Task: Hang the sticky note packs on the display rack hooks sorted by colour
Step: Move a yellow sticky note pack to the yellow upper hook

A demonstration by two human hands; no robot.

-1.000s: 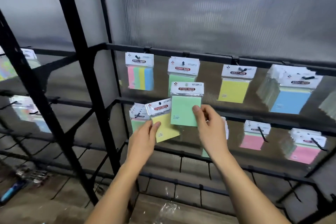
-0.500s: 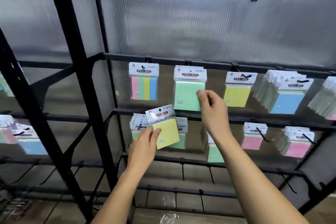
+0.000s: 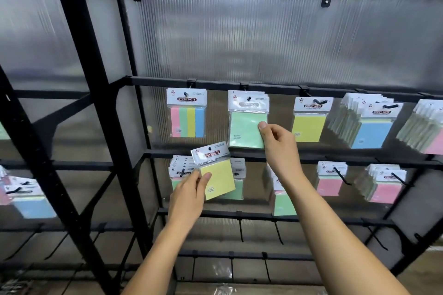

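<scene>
Black display rack (image 3: pixel 79 84) backed by ribbed translucent panel (image 3: pixel 263 38); right hand (image 3: pixel 279 141) grip pinches green pack (image 3: pixel 247 127) hung on top-row hook (image 3: pixel 249 98); left hand (image 3: pixel 189 195) grip holds yellow pack (image 3: pixel 219 178), tilted, unhung.

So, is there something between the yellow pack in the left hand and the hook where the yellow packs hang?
The right hand, pinching the green pack already on its hook, lies across the straight line from the yellow pack in the left hand to the yellow hook. Nothing else visible blocks it.
</scene>
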